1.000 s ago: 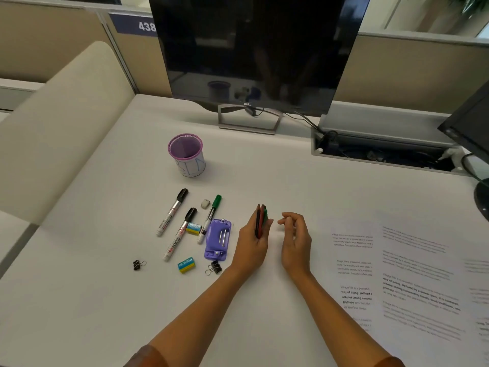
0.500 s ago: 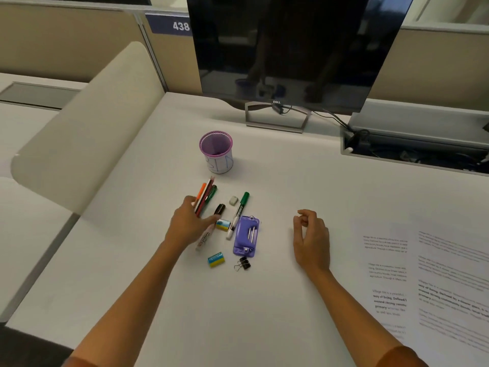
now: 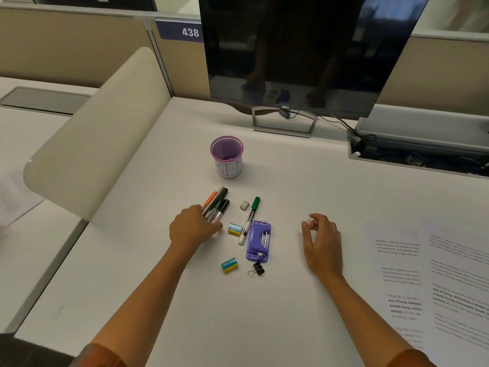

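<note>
- Several pens, a bundle of pens (image 3: pixel 214 199) with an orange one, a dark one and a pencil among them, sit clamped in the left grip (image 3: pixel 194 229). Its fingers are curled round their lower ends.
- From my feed, the bundle fans out from the far side of that grip, up and to the right. The tips point toward the purple mesh pen cup (image 3: pixel 227 154) and stop short of it.
- One black-capped marker (image 3: pixel 223 205) lies right against the bundle, with its barrel running under the left grip's thumb. I cannot tell whether it is held or only touched.
- Right grip (image 3: pixel 321 242) rests on the counter (image 3: pixel 264 319), well apart from the bundle. Its fingers are loosely curled with thumb and forefinger close together, and it holds nothing.
- Between the two grips lie a green Camlin marker (image 3: pixel 250 219) and a purple plastic desk tool (image 3: pixel 258 241), side by side and about touching.
- A small white eraser (image 3: pixel 244 205) sits just left of the green marker's cap.
- One blue-and-yellow eraser (image 3: pixel 235 229) lies just beside the left grip's thumb. A second one (image 3: pixel 229 264) lies nearer to me, next to a black binder clip (image 3: pixel 258 268).
- A Dell monitor (image 3: pixel 291 49) stands at the back, and printed sheets (image 3: pixel 399 274) lie at the right.
</note>
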`<state>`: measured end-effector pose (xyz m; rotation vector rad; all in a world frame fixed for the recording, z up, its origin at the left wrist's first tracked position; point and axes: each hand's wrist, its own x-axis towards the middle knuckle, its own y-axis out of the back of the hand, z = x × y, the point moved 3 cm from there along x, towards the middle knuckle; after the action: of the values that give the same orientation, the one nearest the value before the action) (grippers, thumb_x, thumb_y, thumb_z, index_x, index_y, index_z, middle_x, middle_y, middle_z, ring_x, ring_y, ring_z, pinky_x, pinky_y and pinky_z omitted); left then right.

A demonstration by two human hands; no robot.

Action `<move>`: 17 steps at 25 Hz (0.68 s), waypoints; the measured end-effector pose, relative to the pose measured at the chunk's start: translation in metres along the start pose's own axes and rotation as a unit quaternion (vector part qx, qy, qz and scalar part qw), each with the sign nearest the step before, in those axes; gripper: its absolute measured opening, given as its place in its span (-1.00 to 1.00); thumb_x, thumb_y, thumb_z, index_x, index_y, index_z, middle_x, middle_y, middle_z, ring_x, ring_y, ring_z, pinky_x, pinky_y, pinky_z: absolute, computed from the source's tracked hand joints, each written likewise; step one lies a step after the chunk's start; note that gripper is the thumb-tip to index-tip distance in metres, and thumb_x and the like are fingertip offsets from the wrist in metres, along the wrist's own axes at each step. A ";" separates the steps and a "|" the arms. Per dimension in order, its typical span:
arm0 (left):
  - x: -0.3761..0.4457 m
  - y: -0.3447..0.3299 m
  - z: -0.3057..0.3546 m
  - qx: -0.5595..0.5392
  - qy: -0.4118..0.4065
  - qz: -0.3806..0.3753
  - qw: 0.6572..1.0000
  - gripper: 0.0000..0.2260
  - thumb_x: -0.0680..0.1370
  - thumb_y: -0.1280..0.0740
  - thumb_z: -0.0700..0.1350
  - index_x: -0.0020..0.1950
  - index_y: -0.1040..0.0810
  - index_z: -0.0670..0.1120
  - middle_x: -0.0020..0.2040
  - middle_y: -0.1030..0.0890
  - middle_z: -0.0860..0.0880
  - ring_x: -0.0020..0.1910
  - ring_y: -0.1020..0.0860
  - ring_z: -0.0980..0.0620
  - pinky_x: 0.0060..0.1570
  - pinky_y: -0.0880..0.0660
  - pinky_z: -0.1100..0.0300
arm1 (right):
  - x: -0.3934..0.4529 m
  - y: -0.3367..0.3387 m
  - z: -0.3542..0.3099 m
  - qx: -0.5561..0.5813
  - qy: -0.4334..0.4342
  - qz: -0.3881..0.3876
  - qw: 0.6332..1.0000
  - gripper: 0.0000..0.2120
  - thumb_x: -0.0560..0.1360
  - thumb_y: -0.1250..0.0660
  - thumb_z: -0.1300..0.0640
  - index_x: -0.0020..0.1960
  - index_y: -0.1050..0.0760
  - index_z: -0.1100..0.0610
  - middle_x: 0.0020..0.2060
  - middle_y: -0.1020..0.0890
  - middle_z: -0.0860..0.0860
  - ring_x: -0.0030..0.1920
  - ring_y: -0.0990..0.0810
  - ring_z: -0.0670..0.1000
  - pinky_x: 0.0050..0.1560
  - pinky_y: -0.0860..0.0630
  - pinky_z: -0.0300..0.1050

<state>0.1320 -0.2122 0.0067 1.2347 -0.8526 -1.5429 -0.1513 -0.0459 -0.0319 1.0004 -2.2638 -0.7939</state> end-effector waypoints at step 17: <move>0.030 -0.006 0.008 -0.153 0.028 -0.128 0.979 -0.69 0.49 -0.38 0.12 -0.12 -0.45 -0.12 -0.33 -0.59 -0.06 -0.44 -0.54 0.01 -0.42 -0.46 0.24 | 0.052 -0.056 -0.082 -0.026 -0.147 -0.249 0.957 -0.60 0.47 -0.36 -0.31 -0.23 -0.48 0.02 -0.33 -0.56 -0.10 -0.22 -0.54 -0.01 -0.11 -0.48 -0.08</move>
<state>0.1214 -0.2395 -0.0056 1.1862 -0.4091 -1.7593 -0.1005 -0.1416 -0.0030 1.5444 -2.2337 -1.2782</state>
